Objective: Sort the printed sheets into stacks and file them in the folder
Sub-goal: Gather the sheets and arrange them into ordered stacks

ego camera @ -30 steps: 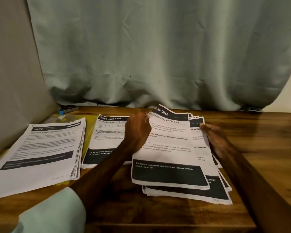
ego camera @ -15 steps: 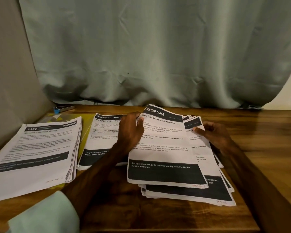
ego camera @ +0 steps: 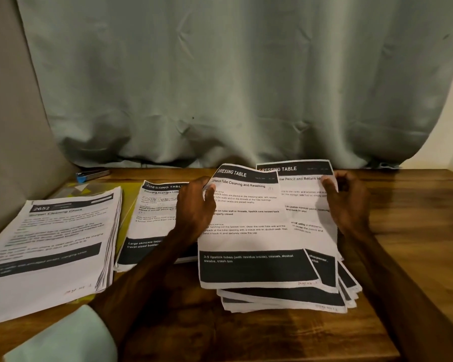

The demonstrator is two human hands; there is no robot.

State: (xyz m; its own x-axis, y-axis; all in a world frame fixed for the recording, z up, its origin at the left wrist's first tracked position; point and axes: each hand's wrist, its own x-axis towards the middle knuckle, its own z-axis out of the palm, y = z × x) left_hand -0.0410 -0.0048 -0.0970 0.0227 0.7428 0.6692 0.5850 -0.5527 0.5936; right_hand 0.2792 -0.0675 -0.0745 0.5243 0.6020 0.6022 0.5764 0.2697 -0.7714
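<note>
in the head view the left hand pinches the left edge of the top sheet, and the right hand curls round the right edge of the sheet beneath. both sheets have their far ends raised off the loose pile near the tabletop's front edge. the fanned pile could slide, or two pages could cling together and land in the wrong stack. the sheets' long axis runs front to back, with the headings toward the far edge.

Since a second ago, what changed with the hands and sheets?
The right hand took hold of the white printed pencil sheet and drew it right and up from under the white lipstick sheet, which the left hand still grips. The white 2652 stack and skincare stack stayed put.
</note>
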